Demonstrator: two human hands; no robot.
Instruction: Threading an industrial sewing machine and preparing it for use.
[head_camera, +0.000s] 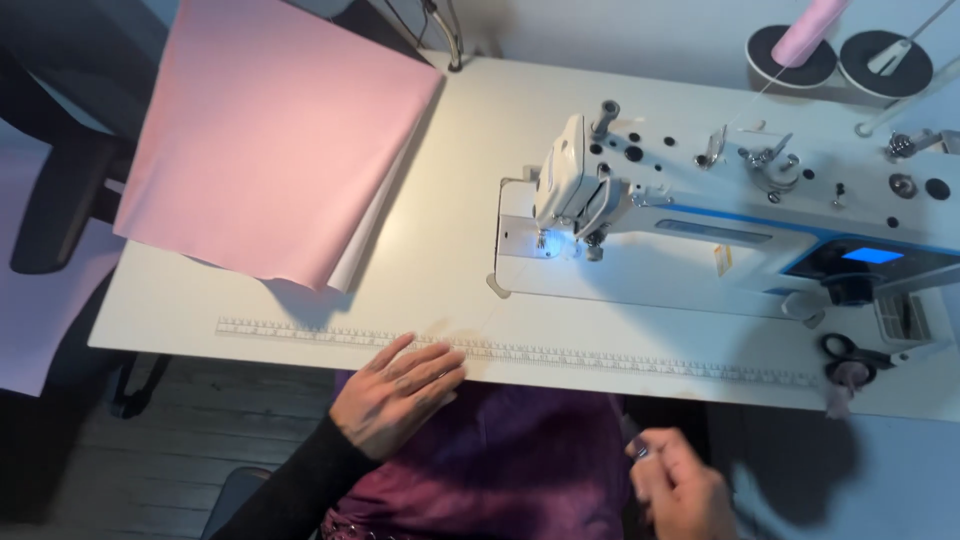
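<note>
Now two hands are working by one white sewing machine (700, 220).
Left hand (395, 395) is lying spread flat on the bench (450, 160) edge; right hand (680, 485) is pinching something tiny; pink sheets (270, 130) are lying smooth.

- White sewing machine (700, 215) standing on the right half of the table (450, 200), small lamp lit at the needle.
- Pink cloth (265, 135) folded on the far left corner, overhanging the edge.
- Two black spool stands (885, 60) behind the machine, pink thread cone (808, 30) on one.
- Black-handled scissors (848, 352) near the right front edge.
</note>
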